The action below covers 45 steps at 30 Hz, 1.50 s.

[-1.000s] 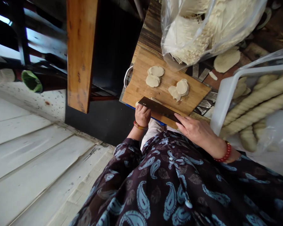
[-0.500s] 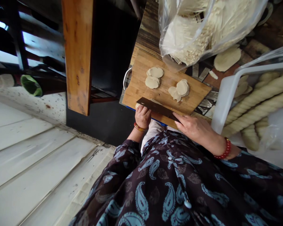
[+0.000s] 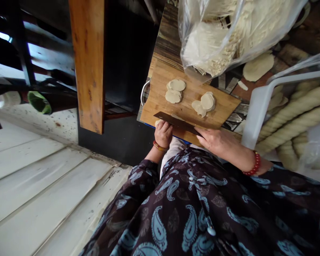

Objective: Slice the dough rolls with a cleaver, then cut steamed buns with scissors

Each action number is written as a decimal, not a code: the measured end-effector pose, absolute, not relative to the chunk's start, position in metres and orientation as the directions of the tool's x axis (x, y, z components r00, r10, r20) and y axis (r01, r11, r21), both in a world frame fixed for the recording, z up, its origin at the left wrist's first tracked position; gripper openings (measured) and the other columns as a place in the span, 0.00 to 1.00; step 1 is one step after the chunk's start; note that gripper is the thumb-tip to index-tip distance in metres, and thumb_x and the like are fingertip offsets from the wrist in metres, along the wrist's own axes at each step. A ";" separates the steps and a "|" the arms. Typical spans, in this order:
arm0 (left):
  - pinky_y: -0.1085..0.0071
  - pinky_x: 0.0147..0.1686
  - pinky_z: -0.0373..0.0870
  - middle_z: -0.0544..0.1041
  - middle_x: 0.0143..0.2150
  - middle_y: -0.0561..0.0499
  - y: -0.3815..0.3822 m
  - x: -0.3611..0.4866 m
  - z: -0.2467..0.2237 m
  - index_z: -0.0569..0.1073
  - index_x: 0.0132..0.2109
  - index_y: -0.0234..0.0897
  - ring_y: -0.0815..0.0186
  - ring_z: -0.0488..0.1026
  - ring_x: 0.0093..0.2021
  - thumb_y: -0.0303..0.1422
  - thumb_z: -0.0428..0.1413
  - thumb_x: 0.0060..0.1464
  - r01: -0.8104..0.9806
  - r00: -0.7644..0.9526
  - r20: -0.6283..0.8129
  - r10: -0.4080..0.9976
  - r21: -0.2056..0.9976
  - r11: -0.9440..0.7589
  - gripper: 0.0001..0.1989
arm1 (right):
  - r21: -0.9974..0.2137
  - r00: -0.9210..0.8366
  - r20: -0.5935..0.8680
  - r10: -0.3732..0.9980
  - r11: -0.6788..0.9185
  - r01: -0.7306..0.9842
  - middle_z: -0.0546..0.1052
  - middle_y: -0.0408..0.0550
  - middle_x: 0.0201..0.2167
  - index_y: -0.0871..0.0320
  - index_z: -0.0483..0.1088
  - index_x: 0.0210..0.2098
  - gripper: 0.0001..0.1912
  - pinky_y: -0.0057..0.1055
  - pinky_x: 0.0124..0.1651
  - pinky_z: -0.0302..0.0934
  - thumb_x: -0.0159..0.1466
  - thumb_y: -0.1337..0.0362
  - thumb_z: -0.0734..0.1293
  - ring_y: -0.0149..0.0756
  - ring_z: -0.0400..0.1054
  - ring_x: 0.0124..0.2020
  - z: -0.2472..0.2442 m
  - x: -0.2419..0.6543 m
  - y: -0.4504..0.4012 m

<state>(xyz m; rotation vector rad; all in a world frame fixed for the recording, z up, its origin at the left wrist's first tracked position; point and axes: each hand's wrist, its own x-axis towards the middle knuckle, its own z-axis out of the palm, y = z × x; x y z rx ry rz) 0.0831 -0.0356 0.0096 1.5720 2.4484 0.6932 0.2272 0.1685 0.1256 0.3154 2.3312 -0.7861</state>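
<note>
Broad knife [image 3: 176,122] beside a pale piece [image 3: 157,123] at the near edge of the cutting board [image 3: 225,106].
The left hand [image 3: 164,135] has its grip curled over the piece, mostly hidden beneath it; the right hand [image 3: 216,142] has its grip wrapped around the knife's handle end, the blade running just beside the left knuckles. A nick looks like the main risk: a sideways slip of the blade, or a fingertip straying under it, could cause one. So near the board's edge, the piece might also drop off if the hold loosens. Beyond the blade, farther in from that edge, lie loose slices [image 3: 174,96].
</note>
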 end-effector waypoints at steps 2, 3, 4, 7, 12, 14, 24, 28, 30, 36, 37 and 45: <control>0.65 0.43 0.66 0.77 0.35 0.45 -0.036 0.082 0.009 0.76 0.34 0.38 0.62 0.72 0.44 0.27 0.46 0.66 0.817 -0.434 0.121 0.893 0.471 0.333 0.16 | -0.448 -0.753 -0.657 0.021 0.794 0.412 0.81 0.57 0.47 0.60 0.64 0.64 0.24 0.32 0.41 0.66 0.74 0.59 0.53 0.42 0.78 0.43 0.124 0.226 0.169; 0.65 0.43 0.66 0.77 0.35 0.45 -0.036 0.082 0.009 0.76 0.35 0.38 0.62 0.72 0.44 0.27 0.46 0.66 0.811 -0.434 0.117 0.893 0.484 0.330 0.16 | -0.442 -0.749 -0.662 0.020 0.796 0.412 0.81 0.56 0.47 0.60 0.64 0.64 0.24 0.32 0.40 0.66 0.74 0.58 0.53 0.42 0.78 0.43 0.124 0.224 0.169; 0.64 0.44 0.67 0.77 0.36 0.45 -0.037 0.081 0.009 0.76 0.35 0.38 0.61 0.72 0.44 0.27 0.45 0.66 0.802 -0.435 0.109 0.894 0.498 0.329 0.16 | -0.438 -0.745 -0.667 0.018 0.800 0.411 0.81 0.56 0.48 0.60 0.64 0.64 0.24 0.32 0.40 0.66 0.74 0.59 0.53 0.42 0.78 0.43 0.124 0.223 0.169; 0.63 0.45 0.67 0.78 0.37 0.43 -0.037 0.081 0.009 0.76 0.37 0.38 0.60 0.73 0.46 0.28 0.45 0.66 0.767 -0.443 0.066 0.894 0.543 0.340 0.16 | -0.434 -0.733 -0.680 0.004 0.804 0.407 0.81 0.57 0.48 0.60 0.64 0.65 0.24 0.32 0.40 0.65 0.74 0.59 0.53 0.42 0.78 0.42 0.124 0.217 0.170; 0.62 0.46 0.68 0.78 0.38 0.43 -0.036 0.079 0.011 0.77 0.38 0.38 0.60 0.73 0.48 0.28 0.45 0.66 0.752 -0.447 0.046 0.894 0.560 0.347 0.16 | -0.436 -0.740 -0.673 0.006 0.804 0.403 0.81 0.58 0.46 0.61 0.65 0.63 0.23 0.31 0.38 0.63 0.73 0.60 0.54 0.40 0.77 0.40 0.121 0.213 0.169; 0.62 0.46 0.67 0.78 0.37 0.44 -0.036 0.079 0.012 0.77 0.37 0.38 0.60 0.73 0.48 0.27 0.45 0.66 0.763 -0.441 0.051 0.896 0.548 0.344 0.16 | -0.439 -0.751 -0.660 0.006 0.808 0.393 0.81 0.58 0.46 0.62 0.64 0.63 0.23 0.31 0.39 0.63 0.73 0.60 0.54 0.41 0.77 0.40 0.119 0.213 0.168; 0.64 0.42 0.66 0.76 0.35 0.45 -0.038 0.079 0.013 0.75 0.35 0.38 0.61 0.72 0.42 0.26 0.44 0.65 0.803 -0.430 0.079 0.899 0.490 0.341 0.16 | -0.367 -0.686 -0.728 0.007 0.840 0.399 0.80 0.59 0.46 0.60 0.62 0.64 0.24 0.32 0.36 0.60 0.74 0.59 0.54 0.44 0.77 0.42 0.123 0.195 0.163; 0.63 0.42 0.66 0.75 0.34 0.44 -0.038 0.079 0.012 0.74 0.32 0.38 0.61 0.72 0.40 0.28 0.43 0.66 0.746 -0.465 -0.008 0.885 0.534 0.397 0.18 | -0.340 -0.677 -0.735 0.024 0.851 0.400 0.81 0.58 0.44 0.60 0.61 0.65 0.24 0.32 0.35 0.59 0.74 0.59 0.53 0.45 0.77 0.41 0.127 0.192 0.159; 0.64 0.42 0.66 0.75 0.34 0.44 -0.038 0.079 0.013 0.73 0.31 0.38 0.60 0.72 0.41 0.28 0.43 0.66 0.758 -0.461 0.001 0.888 0.522 0.393 0.18 | -0.342 -0.684 -0.728 0.035 0.847 0.407 0.80 0.58 0.44 0.59 0.61 0.66 0.24 0.32 0.35 0.59 0.74 0.58 0.53 0.44 0.77 0.41 0.126 0.196 0.157; 0.64 0.43 0.68 0.76 0.35 0.45 -0.037 0.082 0.014 0.74 0.31 0.39 0.60 0.73 0.43 0.27 0.44 0.65 0.796 -0.479 0.058 0.876 0.450 0.406 0.18 | -0.388 -0.757 -0.650 0.060 0.831 0.399 0.80 0.56 0.46 0.59 0.61 0.66 0.24 0.31 0.38 0.61 0.74 0.60 0.52 0.41 0.76 0.42 0.118 0.229 0.163; 0.63 0.44 0.68 0.76 0.36 0.44 -0.036 0.083 0.014 0.74 0.32 0.39 0.60 0.73 0.44 0.27 0.44 0.65 0.785 -0.494 0.052 0.868 0.456 0.420 0.18 | -0.389 -0.759 -0.648 0.062 0.830 0.400 0.80 0.56 0.46 0.59 0.62 0.66 0.24 0.31 0.38 0.61 0.74 0.59 0.52 0.41 0.76 0.42 0.118 0.235 0.165; 0.64 0.44 0.70 0.76 0.37 0.45 -0.041 0.090 0.007 0.75 0.34 0.39 0.61 0.73 0.44 0.27 0.44 0.65 0.786 -0.532 0.156 0.832 0.458 0.416 0.17 | -0.409 -0.819 -0.565 0.102 0.828 0.385 0.79 0.56 0.51 0.58 0.62 0.67 0.26 0.32 0.39 0.62 0.74 0.58 0.51 0.40 0.75 0.43 0.134 0.252 0.167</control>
